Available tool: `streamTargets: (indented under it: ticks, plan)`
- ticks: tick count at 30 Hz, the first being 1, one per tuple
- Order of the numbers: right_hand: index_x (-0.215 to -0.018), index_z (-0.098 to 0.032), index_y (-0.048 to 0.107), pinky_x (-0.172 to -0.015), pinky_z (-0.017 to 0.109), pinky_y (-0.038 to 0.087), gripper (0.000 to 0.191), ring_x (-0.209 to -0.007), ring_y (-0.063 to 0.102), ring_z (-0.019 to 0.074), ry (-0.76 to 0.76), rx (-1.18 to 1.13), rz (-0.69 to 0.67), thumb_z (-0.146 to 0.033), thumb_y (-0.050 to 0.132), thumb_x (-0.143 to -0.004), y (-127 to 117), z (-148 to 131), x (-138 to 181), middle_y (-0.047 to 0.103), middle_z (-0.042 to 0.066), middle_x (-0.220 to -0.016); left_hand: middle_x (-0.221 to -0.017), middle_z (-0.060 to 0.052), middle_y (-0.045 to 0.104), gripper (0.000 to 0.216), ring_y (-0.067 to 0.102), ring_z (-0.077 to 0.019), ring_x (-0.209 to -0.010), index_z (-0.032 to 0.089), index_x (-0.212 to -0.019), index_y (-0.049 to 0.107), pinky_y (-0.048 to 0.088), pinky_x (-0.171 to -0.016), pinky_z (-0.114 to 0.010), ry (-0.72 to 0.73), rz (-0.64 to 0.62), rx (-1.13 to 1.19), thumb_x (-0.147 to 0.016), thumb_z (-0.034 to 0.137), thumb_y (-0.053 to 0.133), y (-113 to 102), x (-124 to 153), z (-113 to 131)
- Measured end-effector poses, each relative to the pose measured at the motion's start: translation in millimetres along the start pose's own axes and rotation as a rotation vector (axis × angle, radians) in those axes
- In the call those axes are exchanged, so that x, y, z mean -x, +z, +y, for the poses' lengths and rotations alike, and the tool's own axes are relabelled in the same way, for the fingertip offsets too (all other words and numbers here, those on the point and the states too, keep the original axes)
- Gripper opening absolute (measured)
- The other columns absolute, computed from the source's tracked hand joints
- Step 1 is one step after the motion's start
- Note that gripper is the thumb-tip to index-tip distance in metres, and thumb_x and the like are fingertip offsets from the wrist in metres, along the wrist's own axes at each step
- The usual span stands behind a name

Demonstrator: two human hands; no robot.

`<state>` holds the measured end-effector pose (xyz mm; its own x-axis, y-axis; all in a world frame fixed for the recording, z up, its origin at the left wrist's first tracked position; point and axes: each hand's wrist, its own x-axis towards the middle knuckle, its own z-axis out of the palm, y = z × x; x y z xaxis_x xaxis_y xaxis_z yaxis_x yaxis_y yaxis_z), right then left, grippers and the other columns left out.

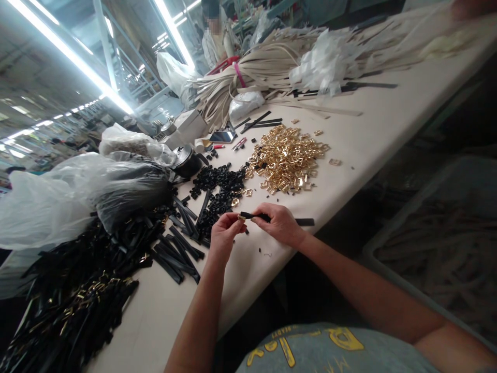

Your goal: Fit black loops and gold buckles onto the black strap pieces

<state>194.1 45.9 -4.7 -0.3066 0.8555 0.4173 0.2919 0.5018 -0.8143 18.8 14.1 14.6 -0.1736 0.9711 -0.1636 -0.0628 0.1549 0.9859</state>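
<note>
My left hand (pixel 228 229) pinches a small gold buckle (pixel 241 217) between thumb and fingertips. My right hand (pixel 280 224) is closed on a black strap (pixel 256 215), whose left end meets the buckle; whether it passes through the frame I cannot tell. The strap's other end sticks out past the right hand, toward the table's edge. Beyond my hands lies a heap of gold buckles (pixel 285 158). Left of it are many small black loops (pixel 219 189), and several loose black straps (pixel 178 251) lie near my left forearm.
A large pile of black straps with buckles (pixel 81 305) covers the table's left side, beside clear plastic bags (pixel 77 186). A phone (pixel 223 136), a black round pot (pixel 186 160) and a bundle of beige strips (pixel 267 57) lie farther back. A bin (pixel 435 248) stands at right.
</note>
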Motion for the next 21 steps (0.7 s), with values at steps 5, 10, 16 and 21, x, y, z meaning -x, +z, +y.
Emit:
streamTargets:
  ticks: [5,10,16,21]
  plan:
    - [-0.083,-0.02,0.067,-0.07,0.025,0.043,0.005,-0.075,0.062,0.0151,-0.005,-0.01,0.005,-0.019,0.063,-0.085,0.6,2.4,-0.1,0.068,0.001,-0.08,-0.068,-0.001,0.068,0.037,0.063,-0.0097,-0.054,0.014,-0.078,0.065,0.052,-0.057,-0.022,-0.102,-0.006,0.043,-0.058,0.036,0.086,-3.8,0.7,1.4]
    - [-0.084,-0.02,0.067,-0.07,0.025,0.043,0.004,-0.075,0.062,0.0152,0.002,-0.022,0.018,-0.02,0.063,-0.085,0.2,2.6,0.1,0.069,0.001,-0.08,-0.063,0.001,0.066,0.037,0.061,-0.0086,-0.051,0.015,-0.074,0.061,0.051,-0.054,-0.021,-0.115,-0.02,0.085,-0.057,0.036,0.086,-5.0,1.1,2.7]
    - [-0.086,-0.02,0.068,-0.07,0.025,0.044,0.005,-0.075,0.062,0.0151,-0.009,-0.048,0.007,-0.021,0.063,-0.086,-1.6,1.2,0.8,0.069,0.001,-0.081,-0.063,0.001,0.065,0.036,0.059,-0.0085,-0.051,0.015,-0.071,0.061,0.05,-0.055,-0.022,-0.087,-0.041,-0.018,-0.058,0.038,0.085,-6.1,1.9,11.4]
    - [-0.087,-0.02,0.068,-0.07,0.025,0.044,0.007,-0.076,0.062,0.0151,-0.055,-0.106,0.01,-0.023,0.062,-0.087,-2.4,1.7,1.6,0.069,0.002,-0.082,-0.059,0.002,0.06,0.037,0.056,-0.0074,-0.05,0.014,-0.067,0.058,0.047,-0.05,-0.019,-0.188,-0.173,0.032,-0.06,0.038,0.085,-10.4,1.6,16.6]
